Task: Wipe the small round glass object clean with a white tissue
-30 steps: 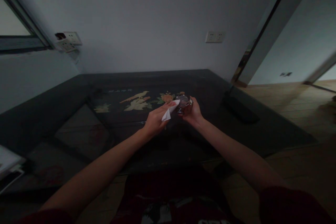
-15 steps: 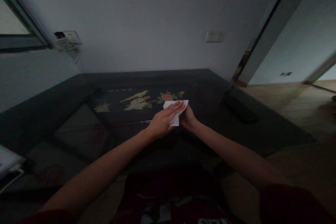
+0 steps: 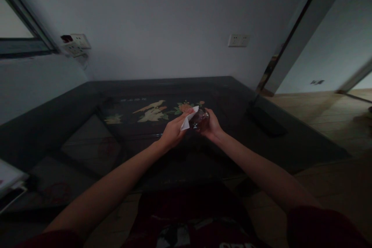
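A small clear glass, dark against the surface behind it, is gripped from its right side by my right hand. The fingers curl around the far side of the glass and are partly hidden. My left hand holds a white tissue at the left of the glass. The tissue is folded over the fingers and its edge meets or nearly meets the glass. Both hands are above a dark, glossy tabletop decorated with a bird and flowers.
At the left edge sits a white object, cut off by the frame. A dark flat object lies toward the right. Wall sockets are on the wall behind, with a plug adapter at the left. Wooden floor stretches to the right.
My left hand with the tissue has drawn back to the left and turned, uncovering the glass. My right hand has shifted slightly and now shows the glass in its grip.
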Tool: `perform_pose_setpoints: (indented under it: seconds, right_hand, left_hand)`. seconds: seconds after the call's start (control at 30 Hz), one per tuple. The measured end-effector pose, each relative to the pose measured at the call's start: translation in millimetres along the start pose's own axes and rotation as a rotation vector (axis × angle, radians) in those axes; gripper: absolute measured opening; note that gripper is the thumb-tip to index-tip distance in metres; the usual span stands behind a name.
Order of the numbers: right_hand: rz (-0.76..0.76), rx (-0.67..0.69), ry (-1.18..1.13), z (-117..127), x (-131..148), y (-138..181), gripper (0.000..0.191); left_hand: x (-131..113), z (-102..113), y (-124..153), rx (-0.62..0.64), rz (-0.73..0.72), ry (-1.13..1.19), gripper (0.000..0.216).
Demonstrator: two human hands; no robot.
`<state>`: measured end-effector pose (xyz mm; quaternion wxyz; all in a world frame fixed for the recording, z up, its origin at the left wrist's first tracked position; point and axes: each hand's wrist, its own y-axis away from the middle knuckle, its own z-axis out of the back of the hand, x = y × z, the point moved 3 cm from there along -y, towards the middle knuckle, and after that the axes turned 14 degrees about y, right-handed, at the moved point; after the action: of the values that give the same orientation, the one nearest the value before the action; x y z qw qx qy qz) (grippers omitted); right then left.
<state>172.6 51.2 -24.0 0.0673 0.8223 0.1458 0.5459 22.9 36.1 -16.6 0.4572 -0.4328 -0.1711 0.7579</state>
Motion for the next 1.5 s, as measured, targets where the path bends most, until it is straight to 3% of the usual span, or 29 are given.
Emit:
perform_pose_setpoints:
  seconds: [0.2,0.37,0.5,0.77,0.9,1.13,1.3,1.5]
  right_hand:
    - [0.009,-0.002,-0.026,2.5,9.9,1.9,0.04]
    - [0.014,-0.047,-0.05,4.0,6.0,-1.4,0.039]
    - [-0.008,-0.022,-0.056,-1.7,-8.0,-4.1,0.039]
    - [-0.053,-0.041,0.088,-7.3,-14.7,2.8,0.036]
    - [-0.082,-0.077,0.026,-3.7,-5.5,4.5,0.037]
    - [-0.008,-0.059,-0.026,1.8,9.4,3.5,0.04]
    - [0.022,-0.06,-0.044,4.2,13.8,3.6,0.042]
    - [-0.042,-0.083,-0.063,6.3,1.5,-3.4,0.041]
  left_hand:
    - [-5.1,-0.7,3.7,-0.001,-0.174,0.007,0.049]
    - [-17.7,-5.6,4.4,0.137,-0.321,0.039,0.057]
    - [-21.5,-9.8,1.3,0.198,-0.282,0.008,0.058]
    - [-4.0,-6.7,-1.6,0.041,0.001,0.022,0.061]
    - [1.9,-3.7,-0.6,0.027,0.049,-0.016,0.054]
    - [0.7,3.3,0.0,0.022,-0.001,-0.065,0.047]
    - [-5.1,2.6,4.2,0.006,-0.113,-0.088,0.047]
    - [-18.2,-8.2,5.6,0.134,-0.285,-0.06,0.055]
